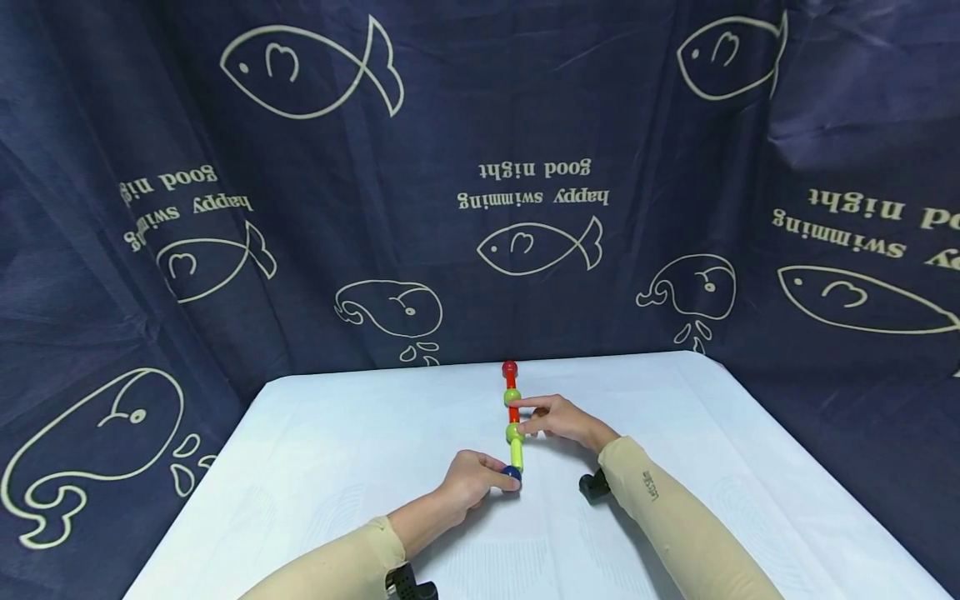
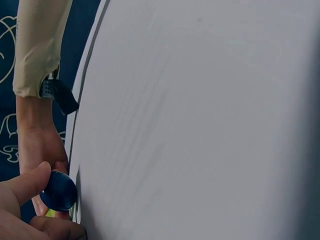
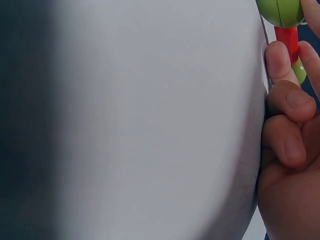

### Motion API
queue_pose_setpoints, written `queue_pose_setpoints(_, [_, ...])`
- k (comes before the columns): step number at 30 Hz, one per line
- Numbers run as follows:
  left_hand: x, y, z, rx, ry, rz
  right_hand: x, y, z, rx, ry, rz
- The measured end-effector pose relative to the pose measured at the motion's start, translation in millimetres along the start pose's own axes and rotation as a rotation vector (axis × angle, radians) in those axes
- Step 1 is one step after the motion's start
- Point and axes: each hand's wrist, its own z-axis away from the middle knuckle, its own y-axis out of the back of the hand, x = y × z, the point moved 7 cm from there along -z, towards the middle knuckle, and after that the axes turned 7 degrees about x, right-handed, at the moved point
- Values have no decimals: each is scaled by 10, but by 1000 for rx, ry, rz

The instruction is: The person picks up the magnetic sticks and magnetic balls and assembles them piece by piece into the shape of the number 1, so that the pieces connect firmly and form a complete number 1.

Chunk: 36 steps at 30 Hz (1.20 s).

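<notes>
A straight chain of toy building rods and balls lies on the table: a red ball [image 1: 510, 368] at the far end, then red rods, two green balls [image 1: 512, 397] and a yellow-green rod [image 1: 517, 454]. At the near end is a dark blue ball [image 2: 60, 191]. My left hand [image 1: 474, 482] pinches this ball between thumb and fingers, against the yellow-green rod. My right hand [image 1: 558, 419] lies along the chain's right side. Its index finger reaches straight to the farther green ball, while its thumb touches the nearer green ball [image 3: 281, 11]. The other fingers are bent beside a red rod [image 3: 286, 44].
A white cloth covers the table [image 1: 360, 433]. Behind it hangs a dark blue curtain [image 1: 450, 133] with fish and whale drawings. Each wrist carries a black strap device, one [image 1: 595, 486] under the right sleeve.
</notes>
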Motion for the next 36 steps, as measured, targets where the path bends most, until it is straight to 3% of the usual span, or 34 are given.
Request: queue_pose_setpoints(36, [13, -39, 13, -9, -38, 16, -39, 1, 37, -19, 20, 37])
